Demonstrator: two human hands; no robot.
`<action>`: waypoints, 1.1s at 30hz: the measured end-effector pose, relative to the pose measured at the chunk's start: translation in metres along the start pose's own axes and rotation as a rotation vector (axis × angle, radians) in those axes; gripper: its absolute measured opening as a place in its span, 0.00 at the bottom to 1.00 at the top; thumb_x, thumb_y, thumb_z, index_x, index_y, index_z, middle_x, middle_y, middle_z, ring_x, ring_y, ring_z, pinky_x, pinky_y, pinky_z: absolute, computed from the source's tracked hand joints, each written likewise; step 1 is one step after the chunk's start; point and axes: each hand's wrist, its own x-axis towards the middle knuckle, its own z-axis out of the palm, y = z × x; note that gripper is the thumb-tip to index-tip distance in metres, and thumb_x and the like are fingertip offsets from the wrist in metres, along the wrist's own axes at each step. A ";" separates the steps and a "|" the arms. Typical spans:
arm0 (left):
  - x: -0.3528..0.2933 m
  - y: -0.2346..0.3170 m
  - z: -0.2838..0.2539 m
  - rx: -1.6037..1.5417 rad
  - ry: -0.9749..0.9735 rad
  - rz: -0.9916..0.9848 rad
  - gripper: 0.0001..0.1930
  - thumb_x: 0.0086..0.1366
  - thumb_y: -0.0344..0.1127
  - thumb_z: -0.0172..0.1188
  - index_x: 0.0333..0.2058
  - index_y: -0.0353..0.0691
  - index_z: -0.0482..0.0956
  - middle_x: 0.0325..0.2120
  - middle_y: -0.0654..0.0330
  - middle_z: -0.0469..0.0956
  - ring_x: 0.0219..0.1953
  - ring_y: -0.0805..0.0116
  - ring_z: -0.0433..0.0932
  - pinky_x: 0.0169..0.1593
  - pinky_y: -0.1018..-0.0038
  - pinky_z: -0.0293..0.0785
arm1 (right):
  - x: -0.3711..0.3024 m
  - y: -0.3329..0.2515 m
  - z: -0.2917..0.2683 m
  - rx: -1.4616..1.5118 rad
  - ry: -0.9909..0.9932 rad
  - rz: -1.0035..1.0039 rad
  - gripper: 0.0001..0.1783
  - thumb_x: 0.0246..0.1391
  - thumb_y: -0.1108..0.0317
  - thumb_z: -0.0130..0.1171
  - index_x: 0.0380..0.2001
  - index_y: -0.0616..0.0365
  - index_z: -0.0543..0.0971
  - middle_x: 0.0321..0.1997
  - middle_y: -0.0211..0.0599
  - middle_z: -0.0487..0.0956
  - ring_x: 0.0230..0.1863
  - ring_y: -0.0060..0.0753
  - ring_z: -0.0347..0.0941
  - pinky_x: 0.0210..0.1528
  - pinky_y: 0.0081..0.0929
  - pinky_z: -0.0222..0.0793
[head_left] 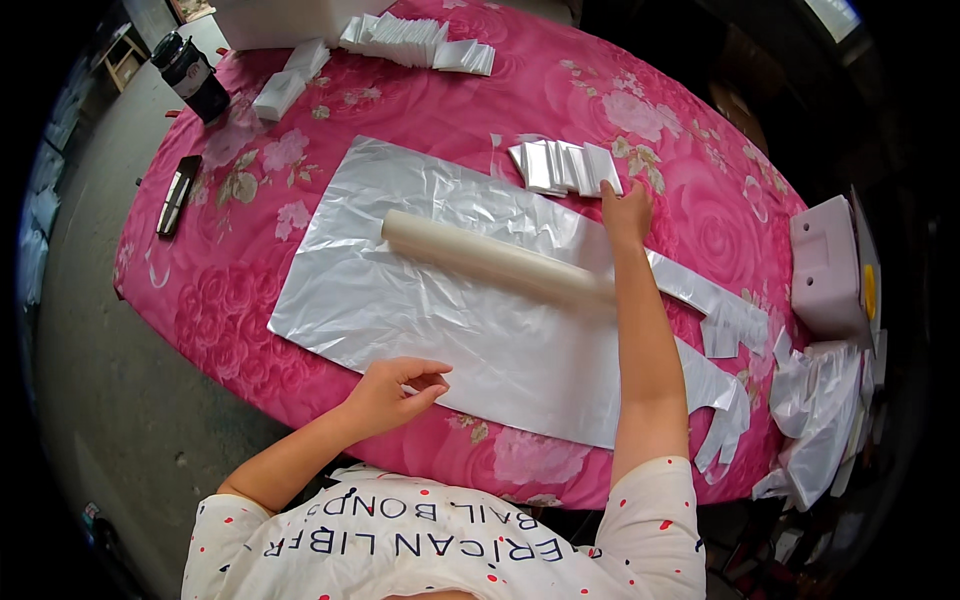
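A stack of large, clear-whitish plastic bags [480, 350] lies flat across the table, with cut handle strips at its right end. On top of it rests a long pale roll [480, 252], slanting down to the right until my right forearm hides its end. My right hand [627, 213] reaches past the roll, fingers closed at the near edge of the rightmost folded plastic packet [602, 168]. That packet is the last of an overlapping row of small folded packets [552, 166]. Over the bags' near edge, my left hand [402, 388] is loosely curled, thumb apart from the fingers, with nothing in it.
A pink flowered cloth [230, 340] covers the table. At the far left are a dark bottle [190, 78], a stapler-like black and silver tool [179, 197], and more folded packets [395, 40] beside a white box [285, 20]. A pale bin [828, 268] and crumpled plastic [815, 415] are at right.
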 end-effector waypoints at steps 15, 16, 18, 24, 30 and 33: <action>0.032 0.012 0.049 0.484 -0.133 0.347 0.27 0.55 0.36 0.61 0.53 0.34 0.65 0.48 0.46 0.69 0.50 0.55 0.71 0.51 0.69 0.68 | -0.198 0.095 -0.186 -0.043 -0.381 -0.381 0.27 0.32 0.62 0.70 0.39 0.61 0.77 0.31 0.41 0.75 0.35 0.44 0.68 0.40 0.39 0.62; 0.037 0.010 0.065 0.566 -0.076 0.459 0.31 0.54 0.37 0.62 0.55 0.34 0.62 0.53 0.44 0.65 0.53 0.53 0.68 0.53 0.67 0.66 | -0.213 0.088 -0.196 -0.051 -0.446 -0.381 0.27 0.32 0.60 0.70 0.39 0.62 0.77 0.29 0.40 0.75 0.32 0.44 0.67 0.39 0.37 0.61; 0.046 0.010 0.091 0.570 -0.067 0.398 0.42 0.54 0.44 0.62 0.60 0.33 0.49 0.62 0.37 0.40 0.63 0.41 0.48 0.60 0.58 0.54 | -0.238 0.082 -0.204 0.120 -0.608 -0.378 0.29 0.38 0.53 0.65 0.42 0.62 0.76 0.39 0.46 0.73 0.42 0.47 0.67 0.47 0.37 0.61; 0.060 0.016 0.140 0.739 -0.065 0.482 0.42 0.53 0.47 0.61 0.60 0.34 0.50 0.62 0.33 0.31 0.64 0.33 0.34 0.63 0.51 0.43 | -0.230 0.140 -0.187 0.053 -0.435 -0.377 0.32 0.55 0.51 0.50 0.57 0.61 0.63 0.62 0.53 0.58 0.63 0.55 0.52 0.64 0.43 0.47; 0.057 0.029 0.156 0.802 -0.236 0.581 0.36 0.50 0.47 0.60 0.56 0.34 0.62 0.62 0.36 0.38 0.64 0.34 0.36 0.63 0.52 0.46 | -0.174 0.290 -0.210 -0.229 -0.136 0.018 0.28 0.58 0.62 0.44 0.57 0.70 0.59 0.64 0.55 0.56 0.65 0.53 0.50 0.66 0.40 0.43; 0.055 0.028 0.157 0.776 -0.218 0.585 0.36 0.49 0.46 0.60 0.55 0.35 0.63 0.62 0.37 0.41 0.64 0.34 0.37 0.63 0.53 0.47 | -0.164 0.308 -0.216 -0.381 -0.040 0.153 0.22 0.56 0.64 0.45 0.52 0.65 0.68 0.58 0.49 0.66 0.58 0.51 0.61 0.60 0.40 0.54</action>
